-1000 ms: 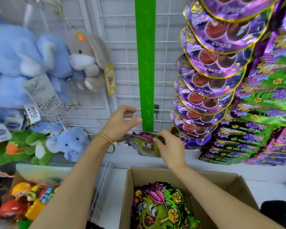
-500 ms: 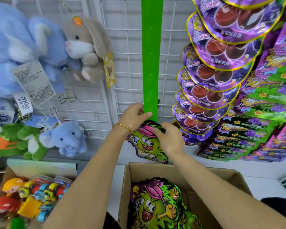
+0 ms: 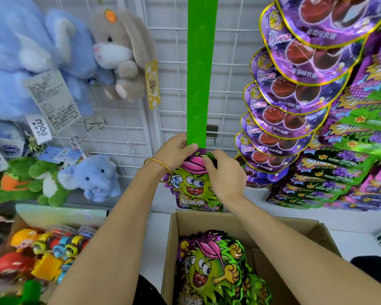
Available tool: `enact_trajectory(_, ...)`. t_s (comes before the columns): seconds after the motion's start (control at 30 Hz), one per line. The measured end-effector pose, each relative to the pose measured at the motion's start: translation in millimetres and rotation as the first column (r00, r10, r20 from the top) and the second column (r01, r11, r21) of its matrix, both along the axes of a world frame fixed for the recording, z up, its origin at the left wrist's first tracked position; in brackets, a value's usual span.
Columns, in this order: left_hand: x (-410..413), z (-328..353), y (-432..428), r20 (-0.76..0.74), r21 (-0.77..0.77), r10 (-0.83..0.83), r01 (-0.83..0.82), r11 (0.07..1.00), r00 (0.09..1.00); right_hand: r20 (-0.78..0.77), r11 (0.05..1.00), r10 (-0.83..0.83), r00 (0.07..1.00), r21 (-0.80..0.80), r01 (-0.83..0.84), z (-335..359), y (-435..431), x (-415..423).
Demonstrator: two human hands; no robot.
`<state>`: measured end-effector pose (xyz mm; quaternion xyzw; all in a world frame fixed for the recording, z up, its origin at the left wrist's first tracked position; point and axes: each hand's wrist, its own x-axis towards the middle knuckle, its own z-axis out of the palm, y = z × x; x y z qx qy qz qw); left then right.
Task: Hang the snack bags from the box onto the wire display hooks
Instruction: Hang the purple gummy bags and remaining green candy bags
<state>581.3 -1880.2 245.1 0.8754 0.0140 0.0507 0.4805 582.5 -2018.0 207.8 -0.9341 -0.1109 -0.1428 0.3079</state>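
Observation:
A green cartoon-face snack bag (image 3: 194, 188) hangs upright at the bottom end of a green hanging strip (image 3: 199, 84) on the white wire grid (image 3: 174, 62). My left hand (image 3: 174, 154) pinches the strip's lower end and the bag's top. My right hand (image 3: 223, 172) grips the bag's top right corner, covering part of it. Below, an open cardboard box (image 3: 295, 234) holds more of the same green snack bags (image 3: 216, 267).
Purple candy bags (image 3: 295, 89) hang in a column at the right, beside stacked purple-green packs (image 3: 350, 161). Plush toys (image 3: 88, 177) hang on the grid at the left. A box of colourful toys (image 3: 46, 254) sits at the lower left. An empty wire hook (image 3: 95, 123) juts out.
The bag went from lying flat between my hands to hanging upright at the strip's bottom end. Both hands rose to the strip with it.

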Motion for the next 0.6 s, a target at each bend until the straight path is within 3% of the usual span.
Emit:
enact_trajectory(0.23,-2.9,-2.1,0.1,0.005,0.005,0.061,-0.061,0.998,0.998,-0.045,0.992,0.07,0.997,-0.107,-0.074,-15.8,-2.6,1.2)
enact_trajectory(0.43,-14.6,-8.1,4.1,0.02,0.034,0.051,-0.052,0.998,0.998,-0.117,0.985,0.152,0.981,-0.061,-0.16,-29.8,-8.8,0.3)
enact_trajectory(0.6,-29.2,-6.6,9.4,0.036,0.088,0.053,-0.056,0.995,0.998,0.184,0.98,0.198,0.963,-0.047,-0.192,-57.7,-41.6,-43.6)
